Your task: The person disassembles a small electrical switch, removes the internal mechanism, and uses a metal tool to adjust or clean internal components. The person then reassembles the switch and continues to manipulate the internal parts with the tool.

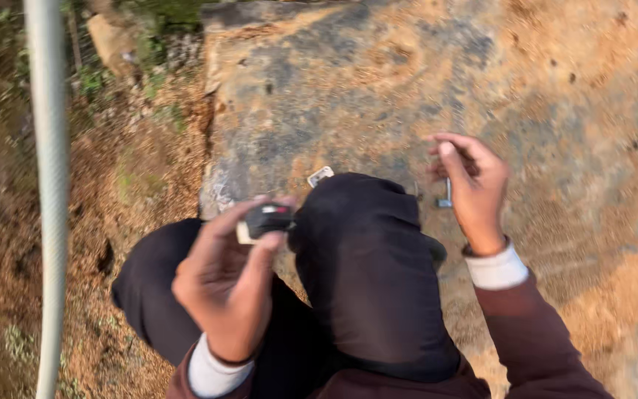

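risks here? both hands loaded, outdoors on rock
1. The left hand pinches a small black device by fingertips alone, over the knee; a slip could drop it onto the rock slab or the dirt slope.
2. The right hand holds a small metal tool loosely, hard to find if dropped.
3. A small flat piece lies loose near the slab's edge.
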Motion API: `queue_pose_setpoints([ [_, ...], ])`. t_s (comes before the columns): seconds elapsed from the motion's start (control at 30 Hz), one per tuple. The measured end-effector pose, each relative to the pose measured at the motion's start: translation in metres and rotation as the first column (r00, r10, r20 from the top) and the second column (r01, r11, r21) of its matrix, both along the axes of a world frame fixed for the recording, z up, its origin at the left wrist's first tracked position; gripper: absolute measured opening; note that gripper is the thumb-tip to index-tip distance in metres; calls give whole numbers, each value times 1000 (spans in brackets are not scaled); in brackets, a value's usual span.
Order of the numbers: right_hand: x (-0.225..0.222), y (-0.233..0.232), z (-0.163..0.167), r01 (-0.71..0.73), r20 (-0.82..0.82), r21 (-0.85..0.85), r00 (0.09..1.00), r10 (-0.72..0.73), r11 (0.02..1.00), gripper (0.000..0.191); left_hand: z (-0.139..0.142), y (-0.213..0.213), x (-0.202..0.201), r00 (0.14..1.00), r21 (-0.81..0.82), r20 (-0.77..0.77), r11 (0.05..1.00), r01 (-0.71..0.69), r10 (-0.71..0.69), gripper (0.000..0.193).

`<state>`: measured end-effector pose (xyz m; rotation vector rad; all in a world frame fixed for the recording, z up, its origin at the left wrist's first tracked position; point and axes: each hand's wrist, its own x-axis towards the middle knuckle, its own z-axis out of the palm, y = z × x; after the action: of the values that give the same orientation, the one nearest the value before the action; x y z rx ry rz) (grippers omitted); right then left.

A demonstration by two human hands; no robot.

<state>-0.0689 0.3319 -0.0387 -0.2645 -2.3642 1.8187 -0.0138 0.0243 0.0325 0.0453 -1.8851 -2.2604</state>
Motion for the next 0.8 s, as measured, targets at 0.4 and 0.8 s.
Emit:
queue_pose_setpoints([
  [0.4,57,68,-113,193,76,590,953,-292,784,15,-24,2,-15,990,164,138,985,-55,33,28],
  [0.8,20,61,-117,54,39,869,984,-176,492,16,-16,10,-13,958,551,191,831,76,-214,31],
])
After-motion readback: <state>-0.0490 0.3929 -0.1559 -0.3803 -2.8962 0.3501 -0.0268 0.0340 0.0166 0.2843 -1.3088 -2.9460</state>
